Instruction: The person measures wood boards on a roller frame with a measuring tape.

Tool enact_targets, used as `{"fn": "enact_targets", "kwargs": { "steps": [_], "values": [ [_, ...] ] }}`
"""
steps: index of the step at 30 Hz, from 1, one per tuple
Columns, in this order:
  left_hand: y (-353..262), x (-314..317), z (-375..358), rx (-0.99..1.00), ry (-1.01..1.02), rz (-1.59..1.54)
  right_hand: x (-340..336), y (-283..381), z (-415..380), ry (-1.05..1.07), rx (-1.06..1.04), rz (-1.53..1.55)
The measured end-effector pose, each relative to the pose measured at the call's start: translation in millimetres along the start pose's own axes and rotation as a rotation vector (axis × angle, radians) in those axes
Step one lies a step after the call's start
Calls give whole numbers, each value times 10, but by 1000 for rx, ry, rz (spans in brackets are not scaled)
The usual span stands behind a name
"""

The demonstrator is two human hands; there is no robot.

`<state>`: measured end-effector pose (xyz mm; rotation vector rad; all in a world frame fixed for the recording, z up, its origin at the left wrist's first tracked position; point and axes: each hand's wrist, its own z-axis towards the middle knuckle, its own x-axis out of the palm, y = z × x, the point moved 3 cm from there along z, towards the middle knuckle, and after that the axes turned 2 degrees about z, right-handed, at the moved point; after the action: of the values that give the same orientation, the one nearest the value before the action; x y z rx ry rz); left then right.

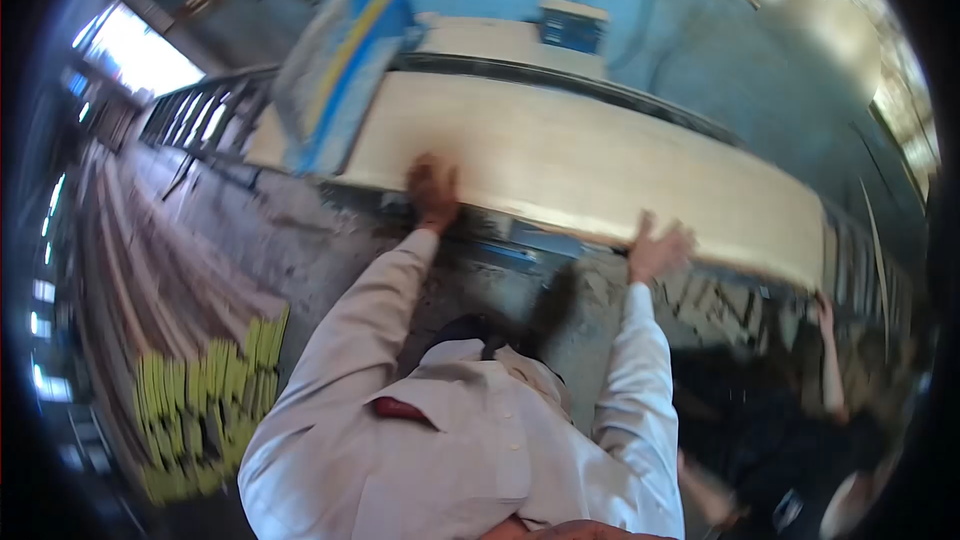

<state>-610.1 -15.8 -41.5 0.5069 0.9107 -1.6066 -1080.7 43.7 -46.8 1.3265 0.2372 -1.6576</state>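
Note:
A long, pale wooden board [600, 165] lies across a machine bed in front of me. My left hand [433, 190] is at its near edge, left of the middle, slightly smeared by motion, with the fingers extended and the thumb apart. Farther right along the same edge, my right hand [660, 248] has its fingers spread over the board. Neither hand has anything wrapped in its fingers. Left of the board, a blue and grey panel with a yellow stripe [345, 70] rises across the bed.
At the right end of the board is a co-worker's hand [823, 312]; that person wears dark clothing. Long wooden strips with yellow-green ends [205, 380] are stacked at left. Behind the bed stand a blue box [573, 28] and a blue machine body [700, 35]. Slatted rollers [200, 118] extend left.

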Motion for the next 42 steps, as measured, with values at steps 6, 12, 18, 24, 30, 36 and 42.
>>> {"fn": "enact_targets", "kwargs": {
  "steps": [6, 12, 18, 24, 30, 36, 42],
  "values": [
    [-204, -154, 140, -70, -12, 63, -79, 177, -23, 5, 105, 65],
    [-177, -129, 339, -74, 41, 58, -2, 267, 17, -14, 76, 56],
    [-11, 98, 210, -30, 91, 111, 72, 234, 40, -33, 107, 16],
    [-61, 52, 217, 91, 136, 199, -257, 259, 37, 7, 104, 77],
    [-222, -76, 262, 41, 234, 222, -358, 134, 29, 25, 68, 211],
    [-534, -144, 178, -75, 302, 68, -677, -671, 203, -26, -100, 568],
    [-1614, -16, -422, -159, 232, 81, -1182, -2023, 832, -10, -31, 628]
  ]
}}
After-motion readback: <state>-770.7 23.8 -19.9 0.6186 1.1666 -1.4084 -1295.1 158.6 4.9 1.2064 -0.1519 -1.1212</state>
